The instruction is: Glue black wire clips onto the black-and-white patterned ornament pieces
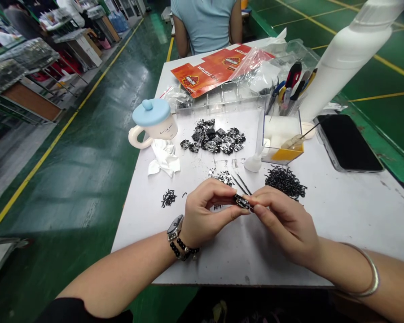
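While both hands meet above the middle of the white bench (pixel 340 215), nearer its front edge, the left hand (pixel 205 208) and the right hand (pixel 283 224) hold a small black-and-silver piece (pixel 242 202) between them. Each grip is narrow, a close pinch of thumb and fingertips on the piece, though the fingers partly hide how it is seated. A steady pinch at its rim seems the sound way to handle something this small, with the forearms kept low and the fingertips clear of its face. Just beyond the hands lie two slim black-tipped tools (pixel 240 184) and a scatter of similar pieces (pixel 224 178). A larger pile of black-and-silver pieces (pixel 212 137) sits toward the bench's centre, a heap of short black coiled parts (pixel 285 181) lies to the right, and a smaller heap (pixel 169 198) lies to the left. Near the left edge stand a mug with a blue lid (pixel 153 123) and a crumpled white cloth (pixel 163 157). A clear holder of pliers (pixel 283 134) and a black phone (pixel 348 142) occupy the right side, while orange printed cards (pixel 212 69) lie at the far end, where a seated co-worker (pixel 205 22) faces away.
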Demonstrator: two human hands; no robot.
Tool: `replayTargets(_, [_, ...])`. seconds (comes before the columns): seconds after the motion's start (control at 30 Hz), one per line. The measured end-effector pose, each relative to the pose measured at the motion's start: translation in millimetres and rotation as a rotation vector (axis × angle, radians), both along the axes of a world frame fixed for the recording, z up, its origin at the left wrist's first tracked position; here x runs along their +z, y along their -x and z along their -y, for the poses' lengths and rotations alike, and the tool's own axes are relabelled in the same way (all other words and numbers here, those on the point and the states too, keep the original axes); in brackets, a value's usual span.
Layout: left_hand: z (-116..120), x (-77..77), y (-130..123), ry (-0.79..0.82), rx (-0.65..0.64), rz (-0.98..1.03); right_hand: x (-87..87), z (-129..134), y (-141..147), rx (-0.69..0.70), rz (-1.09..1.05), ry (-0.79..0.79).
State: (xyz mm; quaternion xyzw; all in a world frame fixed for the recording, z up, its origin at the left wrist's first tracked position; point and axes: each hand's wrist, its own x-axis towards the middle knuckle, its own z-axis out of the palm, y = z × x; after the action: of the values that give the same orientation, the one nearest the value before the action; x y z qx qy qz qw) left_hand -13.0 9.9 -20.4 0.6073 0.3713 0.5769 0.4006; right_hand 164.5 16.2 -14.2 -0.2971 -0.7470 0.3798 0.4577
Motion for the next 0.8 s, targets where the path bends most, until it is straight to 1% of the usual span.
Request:
replayTargets(0.13, [-1, -0.8, 1, -0.027, 0.012, -0.037, -0.3, 1, 0, -0.024, 0.03, -0.022])
replayTargets(0.23, [-2, -1.1, 1, -0.039, -0.003, -0.046, 1.1, -2, -1, -0.015, 0.041, 0.007])
replayTargets(0.37, [-3, 0.6, 1, -0.07, -0.097, -0.01, 4.1, -8, -5, 0.038, 0.019, 0.065])
replayTargets(0.47, [-3, 2.9, 1, -0.094, -0.16, 0.0, 6.4, -10, -7, 0.064, 0.003, 0.052])
replayTargets(0.63, [-3, 3.6, 2, -0.126, -0.205, -0.004, 9.6, -12, -9, 0.086, 0.012, -0.015])
replayTargets(0.8, [-3, 3.2, 3, -0.143, -0.208, -0.048, 12.0, -13, -10, 0.035, 0.068, -0.198])
